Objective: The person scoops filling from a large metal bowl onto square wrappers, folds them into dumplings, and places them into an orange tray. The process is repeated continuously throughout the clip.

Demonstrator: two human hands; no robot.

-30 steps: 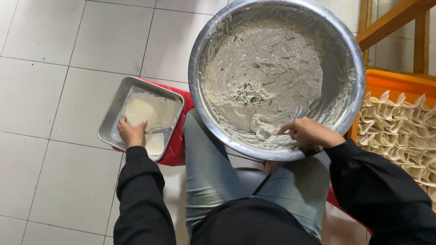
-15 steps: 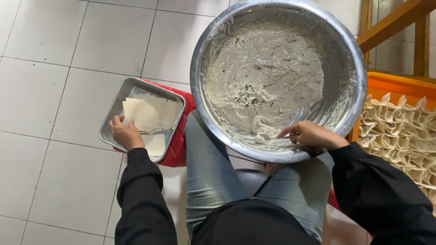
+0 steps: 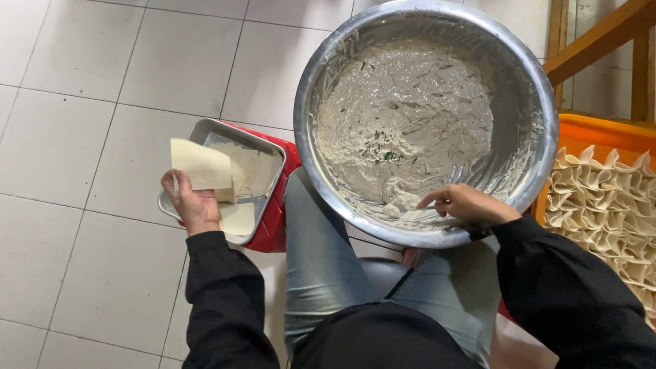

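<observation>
Here my left hand (image 3: 195, 205) pinches a pale square dough wrapper (image 3: 201, 166) flat — my right hand (image 3: 471, 203) curls, dipping a half-hidden utensil into the big steel bowl's (image 3: 540, 96) grey filling (image 3: 403, 123).

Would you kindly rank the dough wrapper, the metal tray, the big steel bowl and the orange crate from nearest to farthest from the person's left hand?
1. Dough wrapper, held in the left hand.
2. Metal tray, just beside it.
3. Steel bowl, to the right.
4. Orange crate, far right.

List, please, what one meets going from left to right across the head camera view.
Left hand holding a pale dough sheet → metal tray on a red stool → big steel bowl of grey paste → right hand → orange crate of folded dumplings.
</observation>
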